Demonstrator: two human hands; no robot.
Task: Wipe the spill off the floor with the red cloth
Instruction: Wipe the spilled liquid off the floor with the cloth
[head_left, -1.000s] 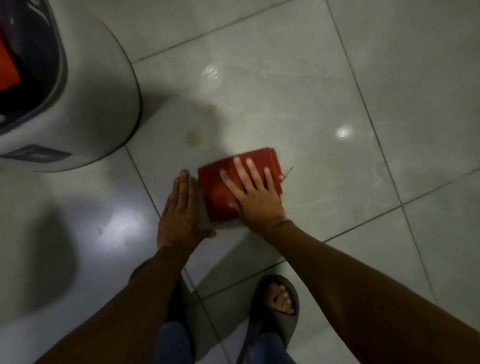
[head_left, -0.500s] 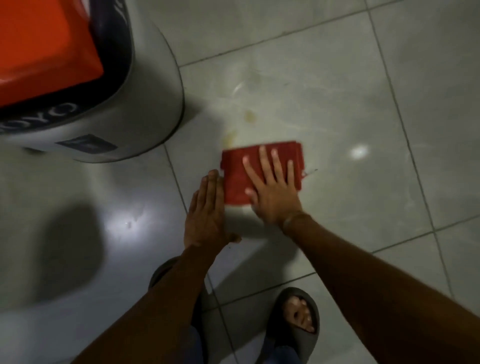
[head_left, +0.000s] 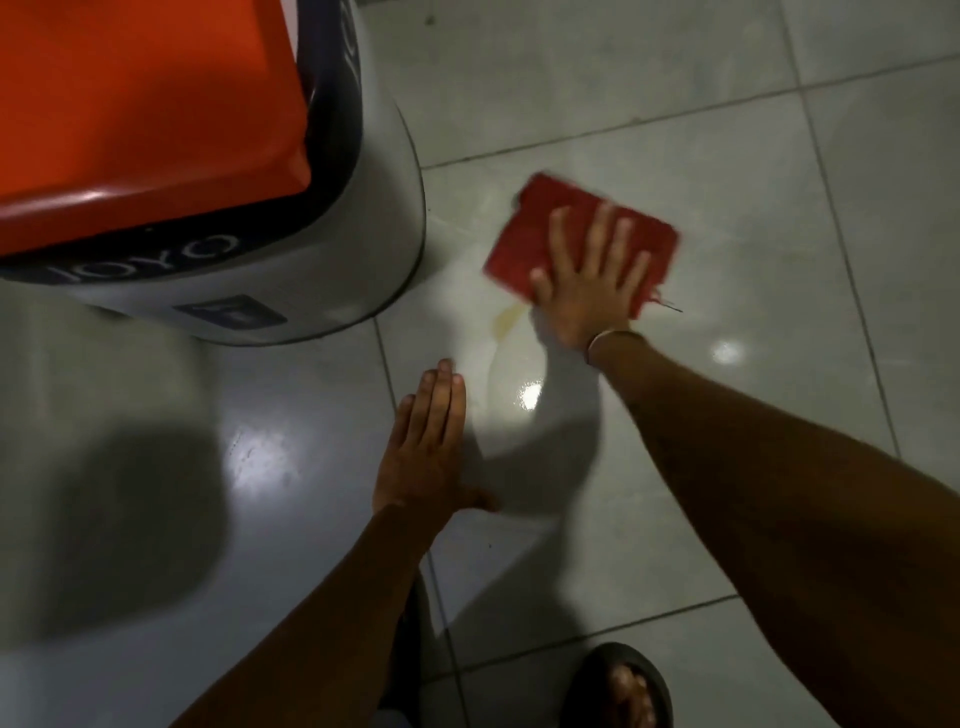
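Observation:
A folded red cloth (head_left: 524, 239) lies flat on the pale tiled floor. My right hand (head_left: 589, 280) presses down on it with fingers spread, covering its near half. A yellowish wet smear of the spill (head_left: 506, 319) shows on the tile just near the cloth's lower left edge, with a wet sheen trailing toward me. My left hand (head_left: 426, 447) rests flat on the floor, fingers together, apart from the cloth and nearer to me.
A large grey appliance (head_left: 332, 270) with an orange lid (head_left: 135, 114) stands at the left, its base close to the cloth. My foot in a dark sandal (head_left: 623, 686) is at the bottom edge. Tile joints cross the floor.
My right hand has pushed the cloth away from me and turned it at an angle. The cloth no longer touches my left hand. A wet streak now shows behind it.

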